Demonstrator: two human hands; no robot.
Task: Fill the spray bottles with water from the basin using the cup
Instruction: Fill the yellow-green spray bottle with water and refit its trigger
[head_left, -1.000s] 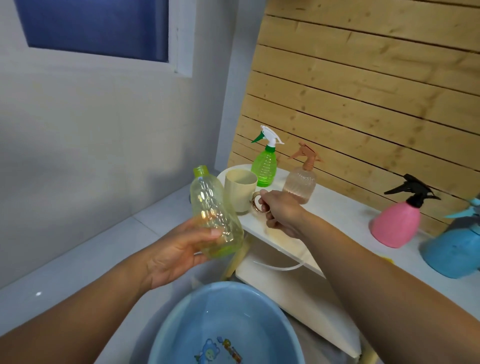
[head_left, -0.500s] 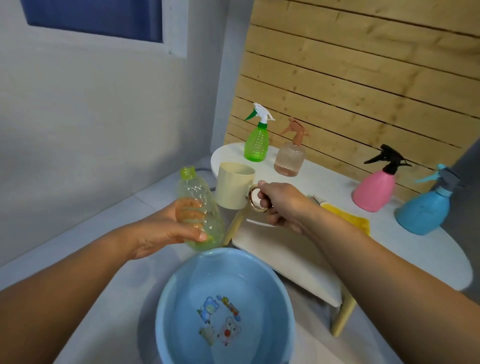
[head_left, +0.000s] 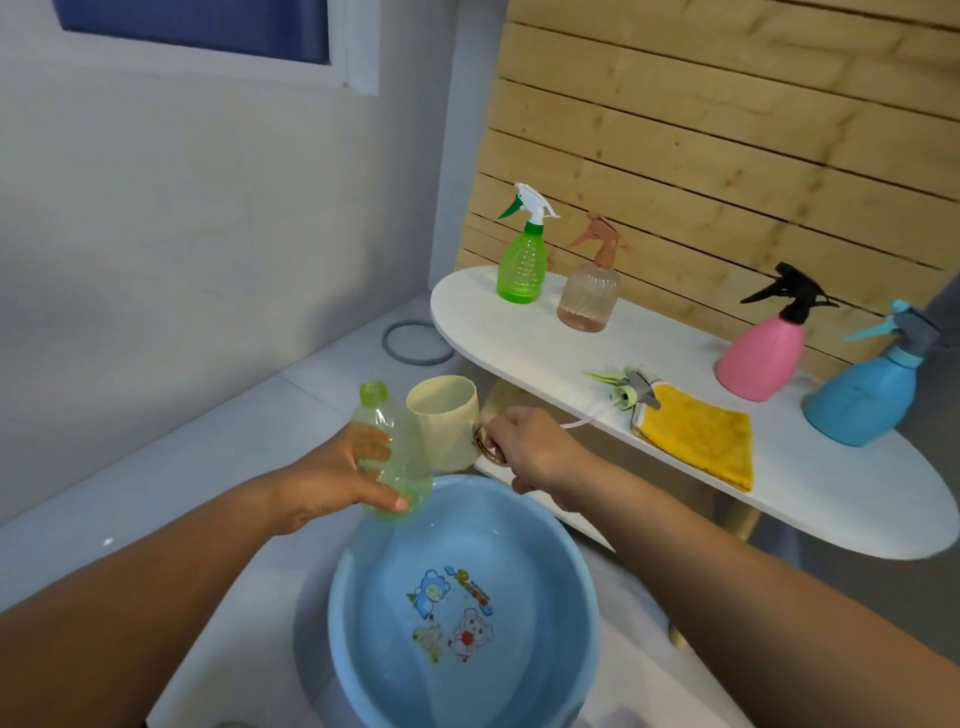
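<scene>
Judging by the water-filled basin below, four capped sprayers waiting on the table, and the sprayer head lying off, you are early: your left hand grips the empty open bottle beside the dry-looking cup, held by its handle in your right hand.

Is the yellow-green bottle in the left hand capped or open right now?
Open. The yellow-green bottle in the left hand shows a bare threaded neck, and a spray head lies on the table.

Left hand holds open bottle; right hand holds cup above basin.
</scene>
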